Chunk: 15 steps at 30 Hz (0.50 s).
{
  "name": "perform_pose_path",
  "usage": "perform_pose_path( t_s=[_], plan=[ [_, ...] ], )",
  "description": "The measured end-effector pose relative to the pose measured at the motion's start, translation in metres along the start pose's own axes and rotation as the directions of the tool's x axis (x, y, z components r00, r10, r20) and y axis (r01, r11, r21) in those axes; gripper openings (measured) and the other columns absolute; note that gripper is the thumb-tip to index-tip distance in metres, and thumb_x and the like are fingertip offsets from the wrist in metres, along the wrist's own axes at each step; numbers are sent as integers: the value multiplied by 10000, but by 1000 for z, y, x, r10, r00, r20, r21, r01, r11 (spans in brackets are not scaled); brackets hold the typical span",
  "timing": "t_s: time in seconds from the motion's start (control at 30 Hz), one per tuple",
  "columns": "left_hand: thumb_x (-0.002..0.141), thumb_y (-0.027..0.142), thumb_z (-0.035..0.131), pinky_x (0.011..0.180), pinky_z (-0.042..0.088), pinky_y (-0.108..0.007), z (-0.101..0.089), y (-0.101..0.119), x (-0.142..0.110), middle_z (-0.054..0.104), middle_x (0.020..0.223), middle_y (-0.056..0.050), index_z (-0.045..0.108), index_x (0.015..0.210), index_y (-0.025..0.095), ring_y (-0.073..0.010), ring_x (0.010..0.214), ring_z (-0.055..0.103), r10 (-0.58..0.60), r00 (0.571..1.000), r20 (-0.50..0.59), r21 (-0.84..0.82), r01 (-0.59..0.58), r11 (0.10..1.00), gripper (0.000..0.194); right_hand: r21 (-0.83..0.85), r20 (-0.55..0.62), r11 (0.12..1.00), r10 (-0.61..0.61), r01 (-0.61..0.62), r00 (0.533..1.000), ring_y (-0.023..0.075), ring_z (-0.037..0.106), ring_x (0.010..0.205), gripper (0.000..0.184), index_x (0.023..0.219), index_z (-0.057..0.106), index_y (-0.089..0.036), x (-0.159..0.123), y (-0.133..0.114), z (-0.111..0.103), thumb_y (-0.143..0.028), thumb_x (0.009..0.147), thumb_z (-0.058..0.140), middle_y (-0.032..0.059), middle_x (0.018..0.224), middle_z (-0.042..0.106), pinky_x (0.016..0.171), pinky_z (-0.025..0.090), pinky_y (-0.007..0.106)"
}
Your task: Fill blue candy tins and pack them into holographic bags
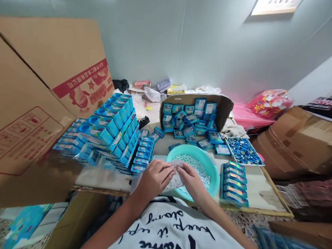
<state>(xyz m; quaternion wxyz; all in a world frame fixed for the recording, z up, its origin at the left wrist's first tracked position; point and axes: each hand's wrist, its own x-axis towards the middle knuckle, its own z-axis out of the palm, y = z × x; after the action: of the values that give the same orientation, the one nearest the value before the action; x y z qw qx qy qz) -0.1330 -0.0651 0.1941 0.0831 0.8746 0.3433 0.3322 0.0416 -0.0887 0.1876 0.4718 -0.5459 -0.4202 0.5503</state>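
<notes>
In the head view my left hand and my right hand meet over the near left part of a turquoise basin. Between them is a small clear plastic bag, pinched near its upper edge by the fingers of both hands. White pieces show through or behind the bag; which of the two, I cannot tell. Many small white pellets lie in the basin. Left of my left hand stands a row of blue boxes. To the right of the basin is another row of blue boxes.
A tall stack of blue boxes fills the table's left side, beside a large cardboard carton. Behind the basin, an open carton lies on its side with loose blue boxes spilling out. A tray of blue round pieces sits at the right.
</notes>
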Motion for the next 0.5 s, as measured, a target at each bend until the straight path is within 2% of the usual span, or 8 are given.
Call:
perform_pose_path(
  t_s=[0.17, 0.37, 0.43, 0.5],
  plan=[
    [937, 205, 573, 882, 522, -394, 13, 6, 3, 701, 1039, -78, 687, 1088, 189, -215, 974, 587, -26, 1000, 9, 45, 26, 999, 189, 8, 51, 1000, 21, -22, 998, 190, 543, 745, 239, 805, 652, -196, 9, 2, -14, -434, 795, 639, 4, 767, 645, 690, 446, 297],
    [960, 216, 526, 855, 515, -372, 14, 17, 13, 704, 983, -63, 694, 1016, 184, -203, 927, 593, -126, 991, 37, 102, 122, 987, 179, -92, 69, 994, 61, -54, 996, 286, 642, 864, 329, 819, 719, -212, 21, -3, -21, -525, 728, 675, 63, 872, 743, 792, 513, 385],
    [966, 233, 518, 868, 507, -355, 16, 20, 12, 710, 971, -52, 692, 980, 183, -188, 929, 600, -154, 987, 51, 103, 148, 984, 181, -113, 92, 990, 99, -88, 991, 337, 670, 931, 345, 818, 747, -234, 26, 5, -27, -544, 669, 722, 80, 915, 763, 832, 543, 432],
    [965, 261, 524, 864, 502, -336, 21, 18, 12, 716, 939, -41, 693, 917, 181, -172, 919, 612, -192, 981, 27, 106, 188, 976, 193, -101, 51, 985, 145, -139, 988, 365, 683, 989, 293, 800, 773, -294, 37, 21, -38, -510, 601, 775, 85, 945, 768, 804, 580, 446]
  ],
)
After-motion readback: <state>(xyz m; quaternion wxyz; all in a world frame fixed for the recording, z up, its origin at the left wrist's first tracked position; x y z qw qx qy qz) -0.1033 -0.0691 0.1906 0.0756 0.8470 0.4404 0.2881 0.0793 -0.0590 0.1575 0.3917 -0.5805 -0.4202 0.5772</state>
